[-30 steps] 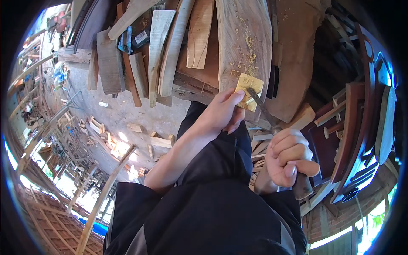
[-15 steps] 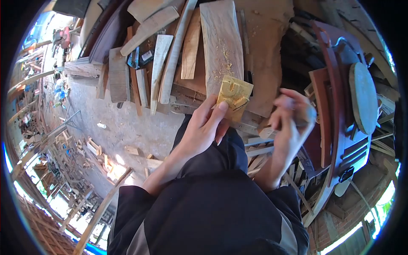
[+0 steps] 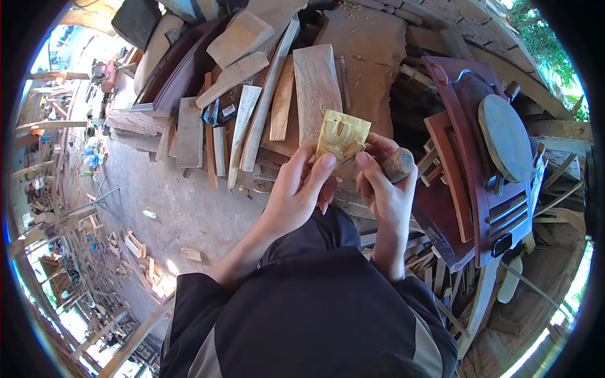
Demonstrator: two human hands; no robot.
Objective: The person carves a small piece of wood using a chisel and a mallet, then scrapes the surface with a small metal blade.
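Left hand (image 3: 296, 189) pinches the carved wooden block (image 3: 341, 133) between thumb and fingers; right hand (image 3: 389, 195) curls round a wooden tool handle (image 3: 399, 164); keep thumbs clear of the relief.

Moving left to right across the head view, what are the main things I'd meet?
Small white object on the grey floor → bare left hand → yellow carved wooden block → bare right hand → pale oval wooden board.

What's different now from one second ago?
The right hand moved left, in close beside the yellow carved block. Nothing was let go: the left hand still grips the block, and the right still holds the wooden-handled tool.
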